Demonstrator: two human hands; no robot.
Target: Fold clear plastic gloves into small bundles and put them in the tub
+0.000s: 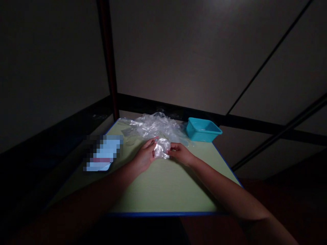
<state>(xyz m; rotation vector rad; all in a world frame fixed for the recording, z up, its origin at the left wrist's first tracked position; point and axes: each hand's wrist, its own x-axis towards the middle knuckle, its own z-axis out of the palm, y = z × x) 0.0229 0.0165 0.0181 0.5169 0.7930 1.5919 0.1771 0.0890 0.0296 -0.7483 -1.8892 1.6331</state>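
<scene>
Between my two hands is a small, shiny, clear plastic bag (pixel 161 148), crinkled and catching the light. My left hand (pixel 145 157) grips its left side, with the thumb and fingers closed on the edge. On the other side, my right hand (pixel 181 153) pinches the bag's right edge. Both hands are above the middle of the pale green table (pixel 168 190). Just beyond them lies a loose heap of clear plastic bags (pixel 158 126). Whether anything is inside the held bag, I cannot tell.
A turquoise plastic basket (pixel 204 131) stands at the table's far right corner. On the left side lies a phone-like device with a lit, blurred screen (pixel 106 153). Blue edging (pixel 163 214) runs round the table. Dim wall panels (pixel 173 61) rise behind it.
</scene>
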